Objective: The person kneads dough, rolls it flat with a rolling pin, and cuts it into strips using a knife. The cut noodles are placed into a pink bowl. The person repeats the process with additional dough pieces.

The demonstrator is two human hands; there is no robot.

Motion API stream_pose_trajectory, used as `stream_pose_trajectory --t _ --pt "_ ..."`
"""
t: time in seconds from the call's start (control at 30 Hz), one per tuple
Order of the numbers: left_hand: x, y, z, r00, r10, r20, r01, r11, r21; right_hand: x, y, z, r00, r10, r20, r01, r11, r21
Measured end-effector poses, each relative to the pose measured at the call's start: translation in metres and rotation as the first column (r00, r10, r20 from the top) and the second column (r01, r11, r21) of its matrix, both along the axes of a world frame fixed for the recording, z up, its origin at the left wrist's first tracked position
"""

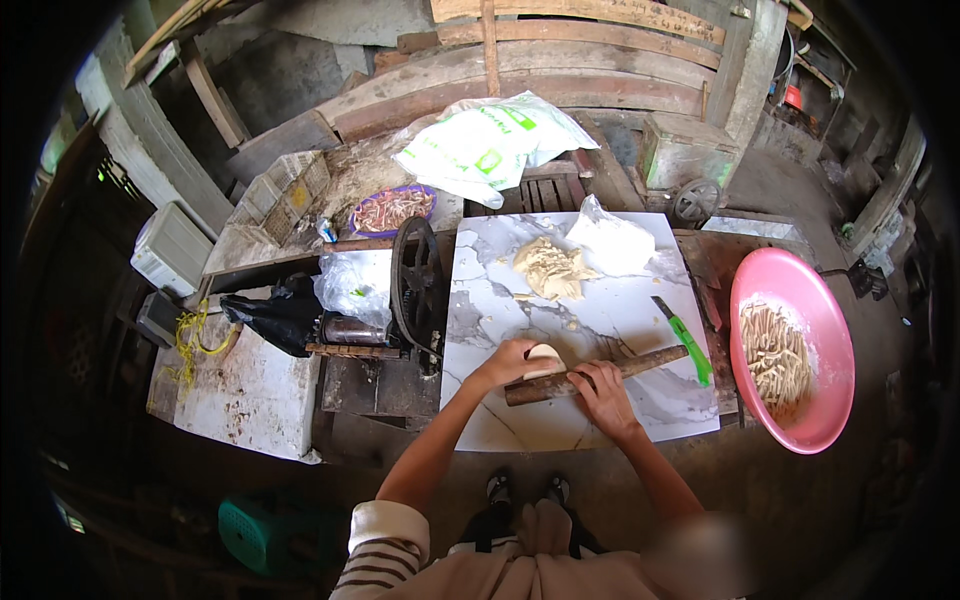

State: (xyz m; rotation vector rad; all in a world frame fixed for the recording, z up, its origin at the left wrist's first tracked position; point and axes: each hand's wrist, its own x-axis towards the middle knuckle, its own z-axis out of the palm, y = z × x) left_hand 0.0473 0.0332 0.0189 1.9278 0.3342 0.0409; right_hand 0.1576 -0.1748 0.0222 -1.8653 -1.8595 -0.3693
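Observation:
My left hand (510, 363) is closed on the edge of a flat piece of pale dough (545, 358), at the left part of a wooden rolling pin (650, 363). The pin lies slantwise across a white marble-patterned board (480, 300). My right hand (603, 393) has its fingers over the middle of the pin, gripping it. Farther back on the board sits a crumbly lump of dough (550, 270). To the right, a green box cutter (687, 345) lies near the board's edge, its blade end pointing away from me.
A white plastic bag (612, 240) stands at the board's far right. Right of the board, a pink basin (740, 330) holds dough strips. On the left are a machine with a dark wheel (405, 285) and a purple-rimmed tray (432, 205) of strips. A large white sack (490, 145) lies behind.

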Motion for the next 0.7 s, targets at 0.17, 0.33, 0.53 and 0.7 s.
stream_pose_trajectory --t 0.17,0.33,0.53,0.7 --pt "0.000 0.007 0.004 0.991 -0.117 0.060 0.122 0.988 -0.092 -0.001 -0.001 0.002 1.000 0.000 -0.010 0.000 1.000 0.021" --pt "0.004 0.006 -0.001 0.995 -0.069 0.072 0.071 0.997 -0.020 -0.003 -0.003 0.002 1.000 -0.012 0.016 0.011 0.999 0.032" --pt "0.007 0.002 -0.011 0.997 -0.011 0.074 0.016 0.998 -0.062 -0.004 -0.010 0.003 0.997 -0.026 0.070 0.023 0.999 0.039" --pt "0.009 0.001 -0.015 0.998 -0.004 0.070 0.011 0.995 -0.099 -0.006 -0.014 0.001 0.998 -0.036 0.056 0.033 0.998 0.062"
